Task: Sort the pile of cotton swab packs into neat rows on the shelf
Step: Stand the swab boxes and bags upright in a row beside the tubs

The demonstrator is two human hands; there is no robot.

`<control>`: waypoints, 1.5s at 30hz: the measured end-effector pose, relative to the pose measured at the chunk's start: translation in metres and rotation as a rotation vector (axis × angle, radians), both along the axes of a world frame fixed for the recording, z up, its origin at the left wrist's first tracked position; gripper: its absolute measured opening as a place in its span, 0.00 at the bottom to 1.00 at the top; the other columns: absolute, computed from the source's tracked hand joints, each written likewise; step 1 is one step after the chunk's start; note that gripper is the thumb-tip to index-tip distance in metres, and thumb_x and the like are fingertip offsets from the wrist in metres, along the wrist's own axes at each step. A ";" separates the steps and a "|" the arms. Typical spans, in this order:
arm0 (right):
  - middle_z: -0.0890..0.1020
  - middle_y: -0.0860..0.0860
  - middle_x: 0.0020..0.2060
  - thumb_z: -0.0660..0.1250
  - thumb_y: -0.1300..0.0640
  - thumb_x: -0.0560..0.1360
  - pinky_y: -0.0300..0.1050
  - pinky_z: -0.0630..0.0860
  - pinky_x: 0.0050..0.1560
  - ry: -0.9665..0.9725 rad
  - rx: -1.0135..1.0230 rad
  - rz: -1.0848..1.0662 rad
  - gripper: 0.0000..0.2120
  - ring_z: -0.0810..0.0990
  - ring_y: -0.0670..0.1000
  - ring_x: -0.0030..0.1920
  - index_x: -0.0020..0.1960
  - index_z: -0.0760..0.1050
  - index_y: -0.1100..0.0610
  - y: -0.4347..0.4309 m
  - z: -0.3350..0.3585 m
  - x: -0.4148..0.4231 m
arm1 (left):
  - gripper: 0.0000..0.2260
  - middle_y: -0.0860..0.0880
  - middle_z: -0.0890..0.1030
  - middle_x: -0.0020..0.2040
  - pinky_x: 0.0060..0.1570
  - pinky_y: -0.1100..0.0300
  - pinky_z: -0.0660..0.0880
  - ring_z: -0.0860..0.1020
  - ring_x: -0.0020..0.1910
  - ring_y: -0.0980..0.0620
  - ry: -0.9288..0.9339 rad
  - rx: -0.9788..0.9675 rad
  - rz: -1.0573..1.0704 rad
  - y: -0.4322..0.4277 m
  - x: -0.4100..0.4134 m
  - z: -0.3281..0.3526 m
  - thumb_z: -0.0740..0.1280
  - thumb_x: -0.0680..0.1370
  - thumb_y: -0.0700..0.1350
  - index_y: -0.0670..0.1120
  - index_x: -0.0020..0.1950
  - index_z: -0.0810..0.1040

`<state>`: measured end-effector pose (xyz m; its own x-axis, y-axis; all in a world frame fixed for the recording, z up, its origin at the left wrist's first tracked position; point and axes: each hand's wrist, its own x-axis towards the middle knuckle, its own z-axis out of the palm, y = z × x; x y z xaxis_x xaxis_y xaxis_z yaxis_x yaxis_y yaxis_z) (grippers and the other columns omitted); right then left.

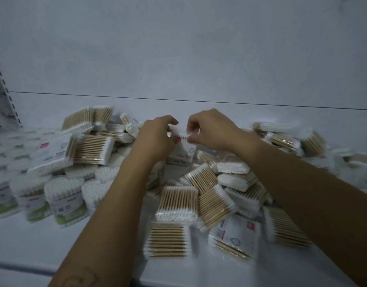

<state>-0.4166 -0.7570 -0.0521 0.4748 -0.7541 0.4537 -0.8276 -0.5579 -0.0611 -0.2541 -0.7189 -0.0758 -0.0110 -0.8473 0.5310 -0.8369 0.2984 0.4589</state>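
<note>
A loose pile of flat cotton swab packs (201,195), with wooden sticks and white tips, lies across the middle and right of the white shelf (33,245). Both arms reach over it to the back. My left hand (155,139) and my right hand (211,129) both pinch the top edge of one white-backed cotton swab pack (183,148), which stands upright between them near the back wall. Its lower part shows a label with a red mark. The fingers of each hand hide the pack's upper corners.
Round tubs of swabs with green labels (64,201) stand in rows at the front left. More flat packs (89,150) are heaped at the back left and others (286,139) at the far right. The shelf's pale back wall (178,59) rises behind; a slotted upright (4,94) stands at the left.
</note>
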 end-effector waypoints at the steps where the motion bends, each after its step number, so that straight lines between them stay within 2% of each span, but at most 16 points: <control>1: 0.78 0.46 0.44 0.72 0.51 0.73 0.44 0.72 0.46 0.011 0.012 -0.018 0.07 0.77 0.49 0.47 0.49 0.79 0.51 -0.002 -0.002 0.004 | 0.19 0.47 0.80 0.60 0.56 0.55 0.76 0.79 0.53 0.50 0.019 -0.013 0.012 0.001 0.002 0.000 0.71 0.76 0.43 0.49 0.67 0.75; 6: 0.82 0.50 0.44 0.70 0.55 0.74 0.43 0.73 0.43 0.087 0.001 -0.122 0.04 0.79 0.52 0.45 0.48 0.80 0.54 -0.014 -0.013 0.022 | 0.15 0.50 0.79 0.59 0.50 0.60 0.72 0.79 0.50 0.53 0.040 -0.074 0.001 0.005 0.007 0.002 0.68 0.78 0.42 0.49 0.65 0.76; 13: 0.81 0.52 0.42 0.68 0.56 0.77 0.42 0.67 0.41 0.111 -0.054 -0.134 0.04 0.78 0.53 0.43 0.47 0.79 0.57 -0.017 -0.014 0.034 | 0.16 0.49 0.80 0.58 0.58 0.51 0.75 0.76 0.57 0.49 -0.045 -0.049 0.036 0.003 0.012 -0.002 0.69 0.78 0.43 0.49 0.65 0.75; 19: 0.80 0.52 0.44 0.67 0.51 0.78 0.44 0.68 0.38 0.295 -0.093 -0.179 0.08 0.79 0.53 0.44 0.50 0.78 0.55 -0.023 -0.032 0.036 | 0.16 0.50 0.80 0.59 0.60 0.53 0.72 0.76 0.59 0.49 -0.134 -0.015 0.029 0.003 0.009 -0.003 0.68 0.78 0.44 0.50 0.65 0.75; 21: 0.81 0.52 0.44 0.67 0.50 0.78 0.44 0.68 0.38 0.300 -0.099 -0.185 0.09 0.79 0.53 0.43 0.50 0.79 0.55 -0.025 -0.035 0.037 | 0.16 0.50 0.80 0.59 0.60 0.53 0.72 0.76 0.59 0.49 -0.144 -0.009 0.021 0.004 0.009 -0.004 0.68 0.78 0.43 0.50 0.65 0.75; 28: 0.78 0.53 0.43 0.71 0.52 0.75 0.44 0.67 0.40 0.186 0.016 -0.244 0.08 0.74 0.54 0.41 0.51 0.79 0.55 -0.026 -0.031 0.043 | 0.21 0.50 0.80 0.60 0.60 0.49 0.73 0.76 0.59 0.47 -0.229 0.104 -0.010 0.009 0.008 -0.005 0.65 0.74 0.34 0.50 0.64 0.76; 32: 0.82 0.54 0.44 0.71 0.53 0.75 0.43 0.70 0.41 0.118 0.064 -0.234 0.07 0.77 0.53 0.42 0.49 0.81 0.57 -0.026 -0.034 0.044 | 0.20 0.49 0.80 0.59 0.59 0.49 0.73 0.76 0.59 0.47 -0.195 0.078 -0.019 0.009 0.009 -0.003 0.65 0.74 0.34 0.50 0.64 0.76; 34: 0.82 0.54 0.47 0.72 0.53 0.74 0.44 0.73 0.44 0.116 0.106 -0.226 0.09 0.80 0.53 0.47 0.51 0.81 0.56 -0.025 -0.032 0.041 | 0.20 0.49 0.80 0.58 0.59 0.50 0.73 0.76 0.59 0.48 -0.206 0.081 -0.030 0.010 0.008 -0.004 0.66 0.75 0.35 0.51 0.64 0.76; 36: 0.82 0.52 0.53 0.74 0.51 0.73 0.46 0.76 0.51 0.113 0.160 -0.201 0.15 0.79 0.53 0.53 0.58 0.80 0.54 -0.020 -0.025 0.035 | 0.19 0.50 0.80 0.59 0.60 0.50 0.73 0.76 0.59 0.49 -0.226 0.102 -0.047 0.012 0.009 -0.004 0.67 0.75 0.38 0.51 0.65 0.76; 39: 0.78 0.50 0.61 0.74 0.50 0.72 0.48 0.73 0.59 0.084 0.172 -0.182 0.24 0.75 0.52 0.60 0.66 0.75 0.52 -0.001 -0.004 0.019 | 0.19 0.50 0.78 0.61 0.60 0.52 0.72 0.75 0.61 0.49 -0.252 0.128 -0.096 0.016 0.007 0.000 0.68 0.77 0.41 0.51 0.67 0.74; 41: 0.78 0.49 0.60 0.74 0.50 0.72 0.47 0.74 0.59 0.066 0.199 -0.161 0.23 0.76 0.50 0.59 0.65 0.76 0.52 0.017 0.009 0.009 | 0.19 0.51 0.78 0.62 0.60 0.54 0.72 0.74 0.61 0.49 -0.284 0.127 -0.122 0.020 0.005 0.004 0.68 0.78 0.43 0.51 0.68 0.74; 45: 0.80 0.46 0.51 0.77 0.52 0.70 0.42 0.73 0.51 0.141 0.317 -0.120 0.18 0.78 0.48 0.53 0.59 0.80 0.50 0.051 0.017 0.000 | 0.18 0.51 0.78 0.62 0.59 0.55 0.71 0.74 0.61 0.51 -0.350 0.138 -0.149 0.029 0.002 0.009 0.68 0.78 0.46 0.52 0.67 0.74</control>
<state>-0.4161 -0.7058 -0.0346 0.4161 -0.9007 0.1248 -0.8985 -0.4284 -0.0958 -0.2524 -0.6904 -0.0668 -0.2990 -0.8858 0.3549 -0.9018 0.3840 0.1985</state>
